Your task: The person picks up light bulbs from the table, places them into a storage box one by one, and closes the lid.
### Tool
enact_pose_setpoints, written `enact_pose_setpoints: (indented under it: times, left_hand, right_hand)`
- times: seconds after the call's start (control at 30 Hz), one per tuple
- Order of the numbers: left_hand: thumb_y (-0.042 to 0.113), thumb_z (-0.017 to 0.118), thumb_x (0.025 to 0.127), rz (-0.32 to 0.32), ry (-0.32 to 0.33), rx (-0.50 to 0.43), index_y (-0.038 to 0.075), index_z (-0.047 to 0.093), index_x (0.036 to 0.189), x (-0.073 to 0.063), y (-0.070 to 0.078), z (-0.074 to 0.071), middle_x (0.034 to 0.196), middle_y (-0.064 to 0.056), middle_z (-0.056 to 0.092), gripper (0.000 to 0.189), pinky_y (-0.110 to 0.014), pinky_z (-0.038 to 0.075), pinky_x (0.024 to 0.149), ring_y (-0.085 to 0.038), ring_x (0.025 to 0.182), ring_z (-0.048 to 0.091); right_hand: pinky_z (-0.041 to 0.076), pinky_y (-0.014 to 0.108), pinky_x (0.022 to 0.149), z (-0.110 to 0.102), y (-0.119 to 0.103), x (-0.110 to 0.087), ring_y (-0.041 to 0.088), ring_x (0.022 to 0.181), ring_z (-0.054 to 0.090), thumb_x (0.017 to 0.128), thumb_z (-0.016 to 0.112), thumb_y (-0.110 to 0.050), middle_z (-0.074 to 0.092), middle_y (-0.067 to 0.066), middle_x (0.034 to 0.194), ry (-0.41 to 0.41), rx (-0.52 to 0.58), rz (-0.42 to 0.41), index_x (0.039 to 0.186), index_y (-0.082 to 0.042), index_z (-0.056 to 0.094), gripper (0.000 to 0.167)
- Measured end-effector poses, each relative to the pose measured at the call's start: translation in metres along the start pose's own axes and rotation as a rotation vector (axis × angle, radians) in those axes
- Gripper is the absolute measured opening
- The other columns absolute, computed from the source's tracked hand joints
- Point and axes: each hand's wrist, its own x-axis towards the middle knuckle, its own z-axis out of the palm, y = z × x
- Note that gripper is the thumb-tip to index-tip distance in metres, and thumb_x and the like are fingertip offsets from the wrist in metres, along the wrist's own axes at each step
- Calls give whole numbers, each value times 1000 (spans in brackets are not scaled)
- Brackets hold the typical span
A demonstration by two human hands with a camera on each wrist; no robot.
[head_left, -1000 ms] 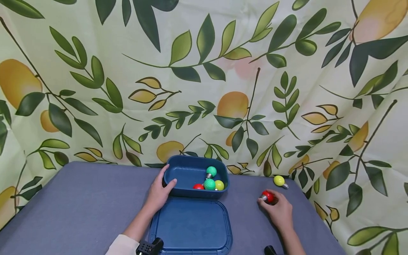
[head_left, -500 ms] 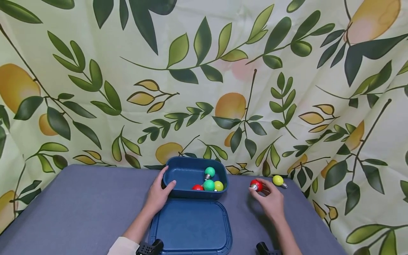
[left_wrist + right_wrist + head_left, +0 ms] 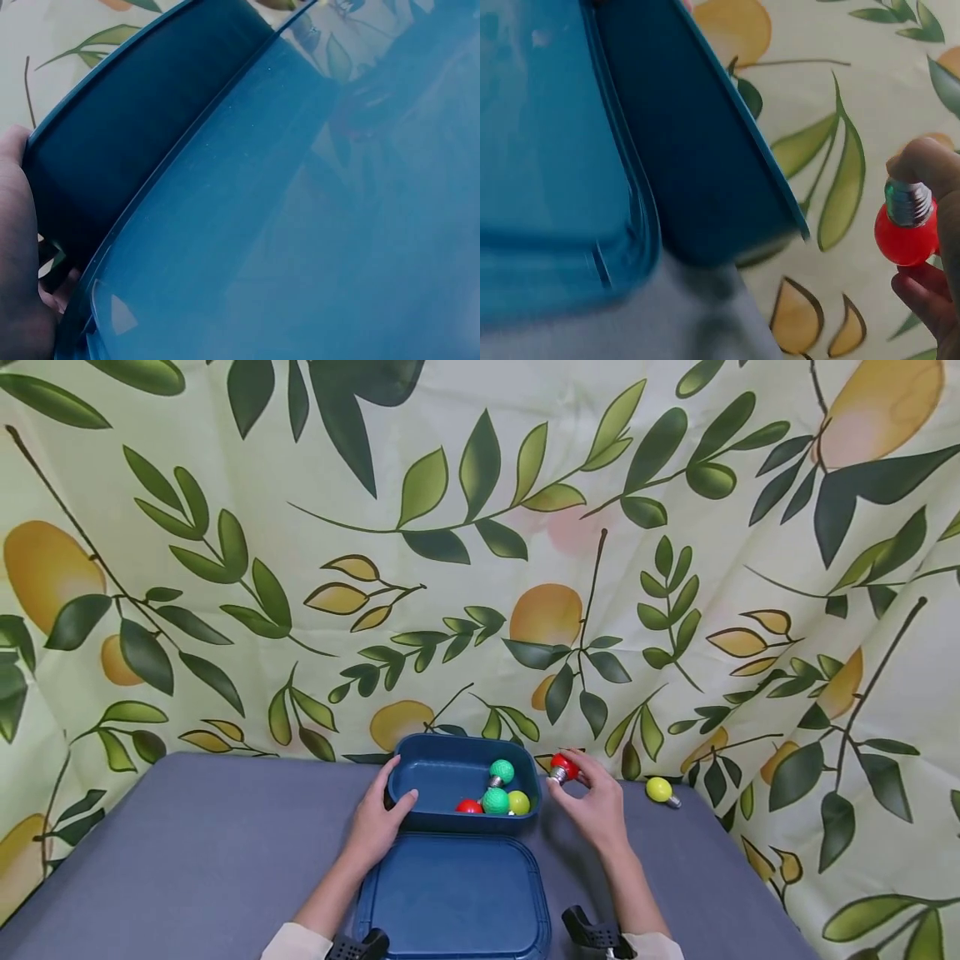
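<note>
My right hand [image 3: 596, 806] pinches a red light bulb [image 3: 567, 765] by its metal base and round end, just beyond the right end of a dark blue plastic box [image 3: 431, 781]. The right wrist view shows the same red bulb [image 3: 906, 236] between thumb and fingers, its silver screw base upward. My left hand [image 3: 377, 820] holds the left end of the box, thumb at the front wall. Inside, at the right, lie two green bulbs [image 3: 496, 801], a yellow bulb [image 3: 519, 802] and a partly hidden red bulb [image 3: 470, 807].
A blue lid [image 3: 453, 893] lies flat in front of the box. Another yellow bulb [image 3: 659, 789] rests on the grey table [image 3: 247, 852] at the back right. Directly behind the table hangs a leaf-and-fruit patterned cloth [image 3: 465, 577].
My right hand has lifted the red bulb and carried it left and farther back, from near the loose yellow bulb to the box's right end. The left hand has stayed on the box.
</note>
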Motion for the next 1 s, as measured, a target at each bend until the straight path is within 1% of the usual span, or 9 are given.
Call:
enact_pose_setpoints:
  times: [0.13,0.27,0.37,0.43,0.5,0.67,0.8,0.9,1.0]
  left_hand:
    - [31,62,101,-1,-7,-9,27,30,160,0,0,6,164,-15,33,67,-62,32,117,-38,147,39]
    - [30,62,101,-2,-2,-11,26,31,160,-1,-1,9,164,-15,33,67,-62,32,117,-38,148,39]
    - [30,62,101,-3,6,-7,26,31,160,-1,-2,8,164,-15,33,67,-62,32,116,-38,148,38]
    - [30,62,101,-4,7,-4,26,31,160,-2,-3,6,164,-15,33,67,-62,32,116,-38,148,38]
    - [30,62,101,-3,7,0,27,31,160,-2,-3,5,164,-15,33,67,-63,32,117,-38,149,37]
    - [31,62,101,2,6,2,27,30,160,-1,-2,4,165,-15,33,67,-63,30,117,-38,149,36]
    - [30,62,101,1,13,9,27,31,160,-2,-1,3,164,-15,33,67,-63,30,117,-38,150,36]
    - [30,62,101,1,16,10,26,31,160,-2,0,3,164,-15,33,67,-63,31,117,-38,149,37]
    - [30,62,101,-1,18,3,27,31,160,-1,0,1,164,-15,34,67,-62,32,117,-38,148,38]
  right_hand:
    - [60,50,87,10,-1,1,32,107,67,83,82,-20,65,15,129,32,56,31,123,-9,73,42]
    - [61,43,86,17,-3,2,28,104,69,92,75,-21,66,12,132,14,101,48,123,-13,74,33]
    - [60,31,87,21,-6,2,28,112,69,98,68,-25,63,12,140,-32,128,63,125,-13,73,31]
    - [58,28,88,23,-8,0,28,118,67,100,64,-27,61,12,143,-59,142,81,126,-13,72,31]
    - [58,33,91,25,-8,-1,29,123,64,102,61,-27,59,13,145,-79,170,94,128,-12,70,32]
    - [57,53,94,31,-4,-3,35,126,61,102,61,-22,55,17,147,-87,214,80,131,-10,68,33]
    - [54,55,96,36,1,-4,37,132,57,101,62,-20,55,19,147,-85,248,63,123,-9,73,27]
    - [52,55,99,39,1,-4,37,134,56,100,64,-20,56,20,146,-92,284,79,120,-8,73,25]
    - [53,54,99,42,0,-3,37,131,59,96,70,-20,56,21,145,-109,295,91,118,-8,74,25]
